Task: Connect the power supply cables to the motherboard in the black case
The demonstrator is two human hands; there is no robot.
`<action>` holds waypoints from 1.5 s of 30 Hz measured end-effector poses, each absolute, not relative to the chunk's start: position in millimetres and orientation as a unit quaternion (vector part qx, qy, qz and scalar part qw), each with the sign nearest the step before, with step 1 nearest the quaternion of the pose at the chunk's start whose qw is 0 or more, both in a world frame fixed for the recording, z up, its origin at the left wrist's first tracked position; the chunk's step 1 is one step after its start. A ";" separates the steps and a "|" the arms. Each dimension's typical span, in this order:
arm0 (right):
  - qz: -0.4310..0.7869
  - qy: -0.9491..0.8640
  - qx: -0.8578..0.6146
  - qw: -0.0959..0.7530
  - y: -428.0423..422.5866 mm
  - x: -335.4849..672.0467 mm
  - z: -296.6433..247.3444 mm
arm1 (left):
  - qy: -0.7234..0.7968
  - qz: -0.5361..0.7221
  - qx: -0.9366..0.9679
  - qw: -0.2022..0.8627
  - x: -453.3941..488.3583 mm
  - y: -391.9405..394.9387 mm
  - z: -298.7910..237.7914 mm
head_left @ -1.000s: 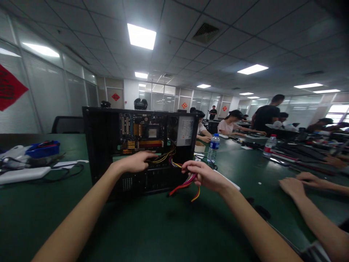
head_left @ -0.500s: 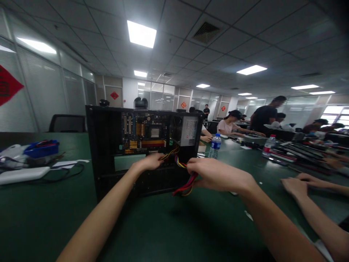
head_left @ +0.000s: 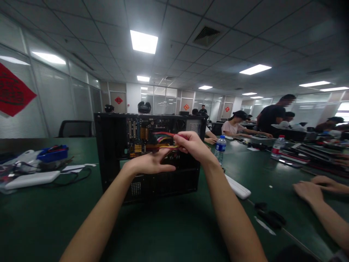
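A black open-sided computer case [head_left: 109, 156] stands upright in front of me. Inside it I see the motherboard [head_left: 139, 131] and, at upper right, the pale-labelled power supply [head_left: 193, 125]. My right hand [head_left: 192, 145] pinches a bundle of red, yellow and dark power cables [head_left: 165, 138], stretched leftward across the board. Just below the bundle is my left hand [head_left: 148, 162], palm toward the case, with its thumb stretched out to the right and apart from the fingers. Its fingertips are partly lost against the cables, and the cable ends are blurred.
Left on the green table [head_left: 54, 211] are a blue tray [head_left: 53, 154] and a white box-like thing [head_left: 32, 180]. To the right stand a water bottle [head_left: 220, 150] and a red-capped bottle [head_left: 278, 146], near a white bar [head_left: 237, 186]. Another person's hands [head_left: 309, 191] rest at far right.
My right hand has moved up and left, bringing the cables from the case's lower right across the motherboard. My left hand has turned, its thumb now spread. The view has shifted slightly.
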State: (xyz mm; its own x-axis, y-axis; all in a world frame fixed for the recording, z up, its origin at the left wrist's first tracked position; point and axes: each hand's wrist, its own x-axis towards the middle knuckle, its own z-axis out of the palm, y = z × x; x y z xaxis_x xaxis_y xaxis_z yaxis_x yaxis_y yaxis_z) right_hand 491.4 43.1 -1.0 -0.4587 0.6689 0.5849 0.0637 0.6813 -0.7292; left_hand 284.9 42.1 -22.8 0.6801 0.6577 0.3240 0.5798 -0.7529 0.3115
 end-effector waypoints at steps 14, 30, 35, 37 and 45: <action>0.298 -0.826 -0.194 0.438 1.0 492.7 0.7 | 0.224 0.499 0.758 0.355 310.1 -4.2 -2.0; 0.190 -0.799 -0.192 0.538 5.0 493.0 0.1 | 0.242 0.472 0.764 0.368 313.8 -8.0 -6.4; 0.113 -0.742 -0.210 0.627 17.6 483.4 -6.1 | 0.276 0.497 0.738 0.364 302.7 4.7 -2.5; 0.090 -0.725 -0.221 0.646 28.9 479.7 -10.9 | 0.289 0.510 0.710 0.391 293.9 14.7 -3.4; 0.077 -0.758 -0.306 0.571 115.6 435.3 -47.2 | 0.454 0.546 0.633 0.306 288.1 86.3 -42.3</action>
